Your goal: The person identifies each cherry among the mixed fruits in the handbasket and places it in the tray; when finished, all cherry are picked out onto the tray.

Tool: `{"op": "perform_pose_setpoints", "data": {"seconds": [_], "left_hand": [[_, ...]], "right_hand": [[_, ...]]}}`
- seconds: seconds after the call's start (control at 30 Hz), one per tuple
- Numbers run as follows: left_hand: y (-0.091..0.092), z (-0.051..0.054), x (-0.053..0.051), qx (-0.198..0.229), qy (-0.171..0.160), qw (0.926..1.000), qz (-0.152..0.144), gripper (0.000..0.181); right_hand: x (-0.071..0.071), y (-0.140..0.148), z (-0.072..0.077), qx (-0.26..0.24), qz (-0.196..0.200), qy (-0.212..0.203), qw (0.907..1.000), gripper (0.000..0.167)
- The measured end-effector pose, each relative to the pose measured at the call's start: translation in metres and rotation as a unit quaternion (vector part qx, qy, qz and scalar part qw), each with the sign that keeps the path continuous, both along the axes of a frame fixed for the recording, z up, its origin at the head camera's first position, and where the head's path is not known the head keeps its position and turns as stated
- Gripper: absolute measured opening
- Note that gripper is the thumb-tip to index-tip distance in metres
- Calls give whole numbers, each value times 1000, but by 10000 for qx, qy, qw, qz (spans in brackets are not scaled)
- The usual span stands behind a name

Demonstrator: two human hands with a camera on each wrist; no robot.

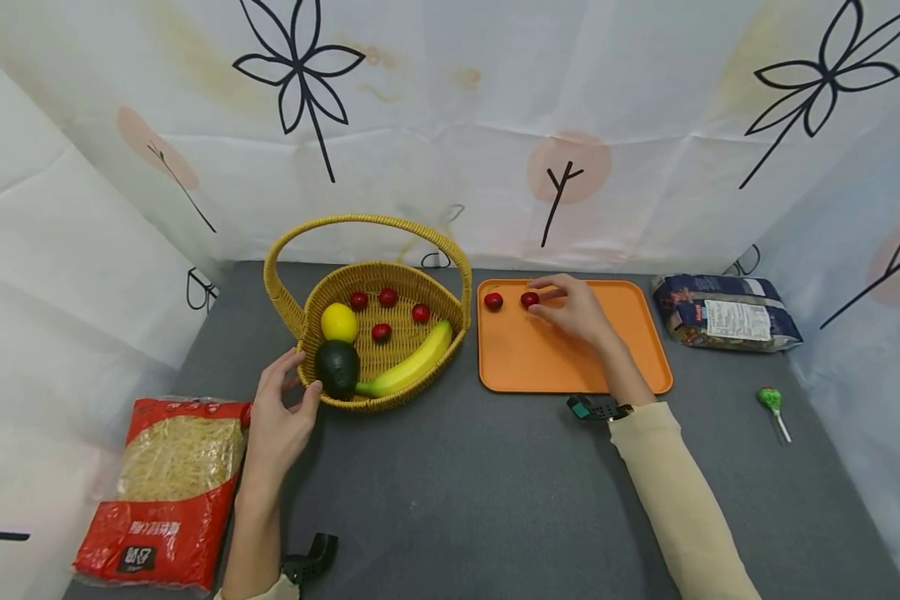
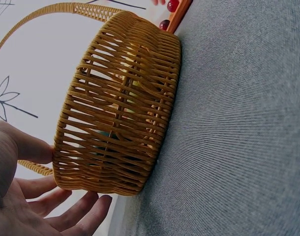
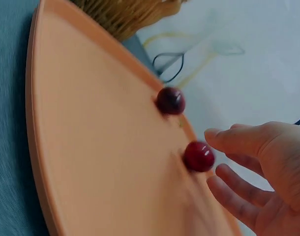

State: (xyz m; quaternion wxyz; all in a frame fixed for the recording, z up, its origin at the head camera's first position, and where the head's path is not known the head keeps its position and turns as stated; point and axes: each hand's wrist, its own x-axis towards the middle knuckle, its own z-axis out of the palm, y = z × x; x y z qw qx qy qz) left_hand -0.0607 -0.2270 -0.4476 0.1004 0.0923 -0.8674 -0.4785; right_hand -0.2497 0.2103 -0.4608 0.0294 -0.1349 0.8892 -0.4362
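Observation:
My left hand (image 1: 281,412) holds the near left side of a yellow wicker basket (image 1: 363,406), its thumb at the rim and its fingers (image 2: 86,216) against the outer side. Inside lie a lemon (image 1: 339,322), an avocado (image 1: 337,369), a banana (image 1: 412,364) and several cherries (image 1: 381,333). My right hand (image 1: 573,310) is over an orange tray (image 1: 540,367). Its thumb and fingers are spread about a cherry (image 3: 199,156), with a gap showing in the right wrist view. Another cherry (image 1: 493,302) lies on the tray to the left.
A red bag of noodles (image 1: 168,492) lies left of my left forearm. Right of the tray is a dark blue food packet (image 1: 727,312), with a green lollipop (image 1: 771,400) nearer me. A patterned white cloth (image 1: 450,100) rises behind the grey table (image 1: 450,508).

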Motion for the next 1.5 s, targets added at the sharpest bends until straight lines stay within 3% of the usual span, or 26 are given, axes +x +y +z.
{"op": "perform_pose_setpoints", "data": {"seconds": [0.17, 0.3, 0.57, 0.73, 0.83, 0.93, 1.17, 1.5], "left_hand": [[0, 1, 1, -11, 7, 10000, 5, 53], [0, 2, 1, -16, 30, 10000, -17, 53], [0, 2, 2, -23, 58, 10000, 0, 52], [-1, 2, 2, 26, 13, 10000, 2, 53], [-2, 3, 2, 52, 7, 10000, -48, 53], [-1, 4, 2, 80, -19, 9999, -79, 53], [-1, 4, 2, 60, -62, 9999, -61, 53], [-1, 2, 2, -29, 18, 10000, -35, 52]], "right_hand": [[18, -10, 18, -496, 253, 194, 9983, 37], [37, -25, 36, -1016, 686, 297, 9920, 32], [70, -65, 57, -1676, 1726, 318, 9701, 29], [78, -101, 59, -1758, 2293, 336, 9568, 28], [75, -125, 58, -1776, 2398, 292, 9540, 27], [67, -149, 58, -1649, 2382, 178, 9569, 28], [33, -198, 54, -1159, 2305, -77, 9661, 31], [-7, -241, 27, -692, 1918, -452, 9779, 36]]}}
